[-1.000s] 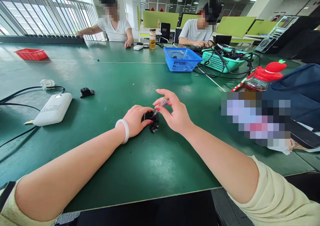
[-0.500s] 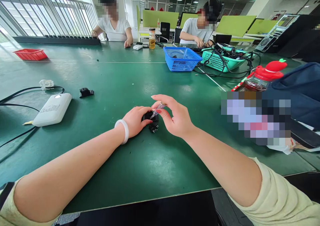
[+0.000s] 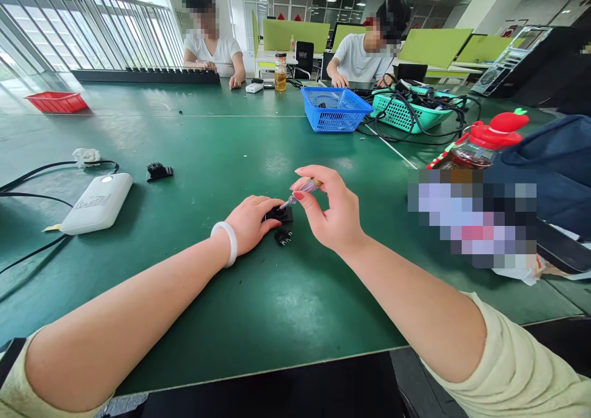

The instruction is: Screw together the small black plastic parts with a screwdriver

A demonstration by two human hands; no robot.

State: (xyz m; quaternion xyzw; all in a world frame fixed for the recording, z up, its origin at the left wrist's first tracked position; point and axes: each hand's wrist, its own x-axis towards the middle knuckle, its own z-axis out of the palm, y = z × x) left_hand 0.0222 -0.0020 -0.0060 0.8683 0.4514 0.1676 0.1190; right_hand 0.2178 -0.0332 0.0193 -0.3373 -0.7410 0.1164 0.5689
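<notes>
My left hand (image 3: 249,222), with a white band on its wrist, is closed on a small black rectangular part (image 3: 287,214) lying on the green table. Thumb and fingers press it from the left and cover some of it. In a pinch, my right hand (image 3: 336,216) holds a slim pen-like tool (image 3: 306,189) with a see-through, purplish body and a gold-coloured end. It slants down to the left, its tip at the top of the black part; whether they touch, I cannot tell. Just below lies a small black piece with metal pins (image 3: 283,237).
Another black piece (image 3: 159,171) and a white power-bank-like box (image 3: 96,202) with cables lie left. Beyond are a red tray (image 3: 56,101), a blue basket (image 3: 336,111) and a teal basket (image 3: 406,116) with cables. A red-lidded bottle (image 3: 489,138) stands right. Two people sit opposite.
My right hand has moved slightly up and right with the tool, baring more of the black part. My left hand stays put. Across the table, a person's long black strip has shifted right.
</notes>
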